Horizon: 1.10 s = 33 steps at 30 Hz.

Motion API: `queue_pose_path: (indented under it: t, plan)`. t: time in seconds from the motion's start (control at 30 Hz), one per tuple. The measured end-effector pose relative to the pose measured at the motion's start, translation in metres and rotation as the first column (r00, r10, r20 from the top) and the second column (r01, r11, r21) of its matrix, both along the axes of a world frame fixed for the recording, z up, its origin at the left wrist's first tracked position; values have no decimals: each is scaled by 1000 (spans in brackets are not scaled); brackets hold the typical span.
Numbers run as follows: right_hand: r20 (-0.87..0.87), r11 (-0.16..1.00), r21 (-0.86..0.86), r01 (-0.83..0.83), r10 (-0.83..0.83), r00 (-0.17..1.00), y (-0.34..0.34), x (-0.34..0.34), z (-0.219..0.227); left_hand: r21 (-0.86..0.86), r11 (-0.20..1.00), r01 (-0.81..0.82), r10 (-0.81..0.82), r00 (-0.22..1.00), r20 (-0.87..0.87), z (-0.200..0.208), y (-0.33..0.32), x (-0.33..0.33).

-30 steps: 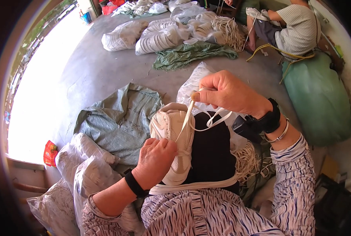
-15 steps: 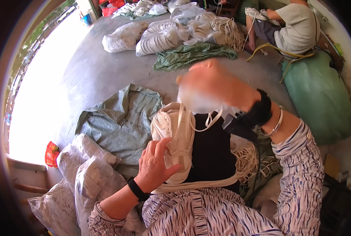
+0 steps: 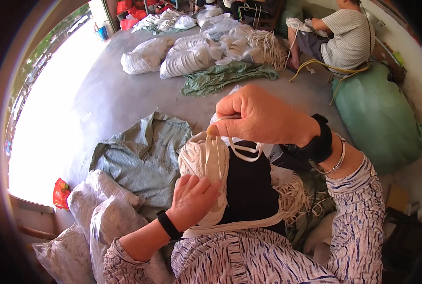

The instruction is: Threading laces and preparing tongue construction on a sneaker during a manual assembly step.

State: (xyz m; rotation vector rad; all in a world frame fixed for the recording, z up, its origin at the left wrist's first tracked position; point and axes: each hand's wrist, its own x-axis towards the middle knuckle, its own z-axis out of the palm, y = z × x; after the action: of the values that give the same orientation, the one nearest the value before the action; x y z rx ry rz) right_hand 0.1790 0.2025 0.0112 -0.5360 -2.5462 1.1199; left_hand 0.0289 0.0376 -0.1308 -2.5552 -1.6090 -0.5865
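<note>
Pinching the lace [image 3: 252, 159], the right hand [image 3: 263, 118] hangs over the shoe [image 3: 215, 163] on the lap [image 3: 248, 189] — likely light, pliant, best steadied near the toe — left hand [image 3: 194, 198] fingers bunched across it, pinch unclear

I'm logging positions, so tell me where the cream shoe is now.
In the head view, the cream shoe is near the centre, partly covered by the left hand, immediately left of the black fabric.

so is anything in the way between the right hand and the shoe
Nothing visible is: the right hand pinches the lace by the far end of the shoe, and only lace runs between them. The left hand is against the shoe nearer the toe.
</note>
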Motion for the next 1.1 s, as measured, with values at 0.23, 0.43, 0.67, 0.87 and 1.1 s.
queue_pose_path:
  t: [0.23, 0.43, 0.67, 0.87, 1.1]
  plan:
    - [80, 992, 127, 9, -19, 997, -1, 3, -2, -60, 996, 73, -89, 942, -324, 4, 13, 21]
    - [148, 995, 99, -16, 1, 989, 1, 5, -3, -359, 930, -72, -46, 950, -310, 4, 28, 23]
    - [130, 999, 19, 28, -30, 991, 16, 13, -17, -427, 902, -71, 26, 994, -111, 11, 28, 16]
    - [161, 993, -106, 42, -25, 987, 4, 4, -18, -505, 853, -132, 122, 991, -53, 12, 23, 22]
    - [2, 961, -246, 123, -126, 992, 10, 1, -21, -354, 935, -7, 58, 990, 132, -4, -2, 17]
